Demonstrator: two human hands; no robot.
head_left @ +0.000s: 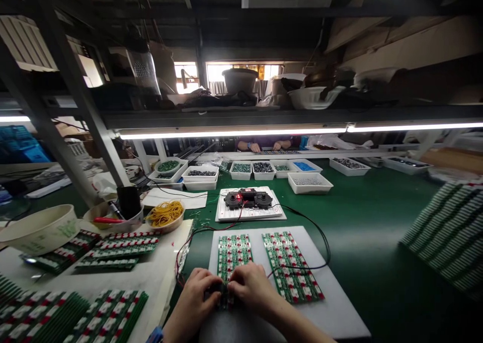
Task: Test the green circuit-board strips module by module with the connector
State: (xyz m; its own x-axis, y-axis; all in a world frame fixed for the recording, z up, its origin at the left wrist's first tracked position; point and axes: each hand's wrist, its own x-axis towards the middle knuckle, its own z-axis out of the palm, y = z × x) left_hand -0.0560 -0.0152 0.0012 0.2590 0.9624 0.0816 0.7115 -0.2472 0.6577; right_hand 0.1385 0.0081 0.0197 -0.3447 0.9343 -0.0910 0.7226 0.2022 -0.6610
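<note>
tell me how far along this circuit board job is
Looks done: the stacked green circuit-board panels on the white sheet at left, though I can't confirm they're finished. In hand: the left hand and right hand are working at a panel on the white board. Left: probably the second panel lying beside it.

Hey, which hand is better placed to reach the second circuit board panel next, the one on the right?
Probably the right hand: it lies beside the second circuit board panel, on that side. The left hand is farther away, with the nearer panel that both hands are on between it and the target.
</note>
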